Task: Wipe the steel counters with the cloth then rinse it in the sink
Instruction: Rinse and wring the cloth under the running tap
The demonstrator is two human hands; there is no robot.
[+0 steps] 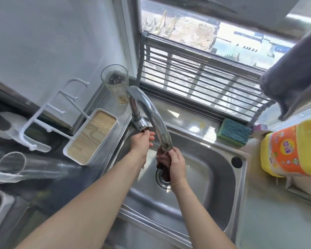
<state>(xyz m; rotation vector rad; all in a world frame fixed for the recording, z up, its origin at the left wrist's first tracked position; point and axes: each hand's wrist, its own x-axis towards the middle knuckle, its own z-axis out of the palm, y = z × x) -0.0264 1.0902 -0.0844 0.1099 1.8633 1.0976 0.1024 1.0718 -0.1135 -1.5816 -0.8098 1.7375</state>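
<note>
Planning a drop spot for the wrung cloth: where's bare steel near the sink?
Free: the ledge behind the sink, between tap and sponge; and the counter right of the sink, below the yellow bottle. Crowded: left side, with tray, rack and glasses.

A stainless steel counter (201,121) is wrapping around a steel sink (214,169) set into it. On the back ledge, a green-and-blue sponge (234,132) is lying just under the window, near the sink's far right corner. A tall clear glass (116,83) is standing upright in the back left corner, just behind the chrome faucet (147,112), which is rising from the sink's rim. To the left, a white tray with a wood-grain base (91,136) is sitting beside the sink, with a white hooked rack (48,112) attached to it. To the right, a yellow and orange package (291,150) is resting on the counter.
</note>
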